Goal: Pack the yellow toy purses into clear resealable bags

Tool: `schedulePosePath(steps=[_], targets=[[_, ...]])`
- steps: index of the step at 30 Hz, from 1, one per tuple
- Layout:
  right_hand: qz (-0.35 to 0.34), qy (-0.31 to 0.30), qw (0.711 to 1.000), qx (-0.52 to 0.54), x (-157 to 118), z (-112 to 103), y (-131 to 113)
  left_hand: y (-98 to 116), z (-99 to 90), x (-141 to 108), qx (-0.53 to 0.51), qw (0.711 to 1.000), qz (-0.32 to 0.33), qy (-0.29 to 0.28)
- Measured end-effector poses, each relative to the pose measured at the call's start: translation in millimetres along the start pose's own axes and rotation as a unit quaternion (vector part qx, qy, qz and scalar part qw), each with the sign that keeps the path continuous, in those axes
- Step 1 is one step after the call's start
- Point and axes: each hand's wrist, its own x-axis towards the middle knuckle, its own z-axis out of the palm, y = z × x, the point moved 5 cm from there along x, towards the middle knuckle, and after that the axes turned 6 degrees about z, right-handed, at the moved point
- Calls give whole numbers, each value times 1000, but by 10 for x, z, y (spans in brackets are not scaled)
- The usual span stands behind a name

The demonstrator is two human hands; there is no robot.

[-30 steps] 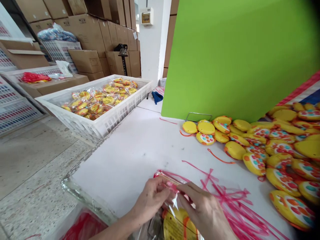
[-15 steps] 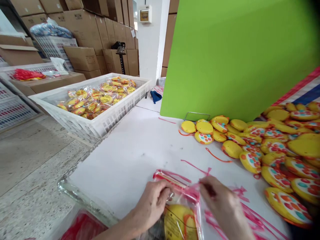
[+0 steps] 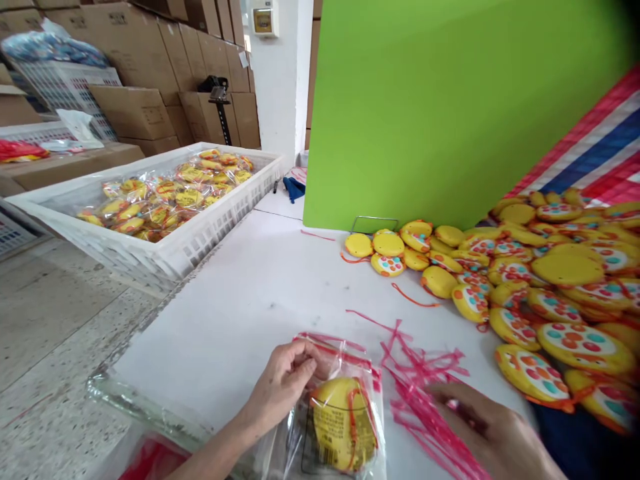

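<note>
My left hand (image 3: 280, 387) pinches the top left corner of a clear plastic bag (image 3: 340, 413) that lies on the white table (image 3: 250, 300). Inside the bag is a yellow round toy with an orange cord (image 3: 343, 423). My right hand (image 3: 493, 433) is off the bag, resting over a heap of pink strips (image 3: 425, 393) to the bag's right, blurred; I cannot tell whether it holds a strip.
A pile of loose yellow toys (image 3: 525, 280) covers the table's right side before a green board (image 3: 450, 107). A white crate (image 3: 165, 247) of bagged toys stands at the left. Cardboard boxes (image 3: 135, 113) are stacked behind.
My right hand left the bag's top edge and moved right and down onto the pink strips. The bag now lies flatter, and the view shifted right.
</note>
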Motion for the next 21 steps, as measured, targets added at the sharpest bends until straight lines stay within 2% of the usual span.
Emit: schedulePosePath(steps=[4, 7, 11, 16, 19, 21], targets=[[-7, -116, 991, 61, 292, 357, -598, 88, 36, -11, -4, 1000, 23, -10], [-19, -179, 972, 152, 397, 563, -782, 142, 27, -33, 15, 999, 45, -13], [-22, -173, 957, 231, 384, 578, -697, 105, -62, -79, 18, 999, 34, 8], [12, -175, 957, 230, 264, 602, -510, -49, -156, -100, -40, 999, -17, 24], [19, -173, 962, 212, 213, 660, -541, -42, -176, -83, -22, 999, -9, 36], [1, -165, 967, 195, 174, 634, -603, -11, -163, -79, 15, 999, -5, 32]])
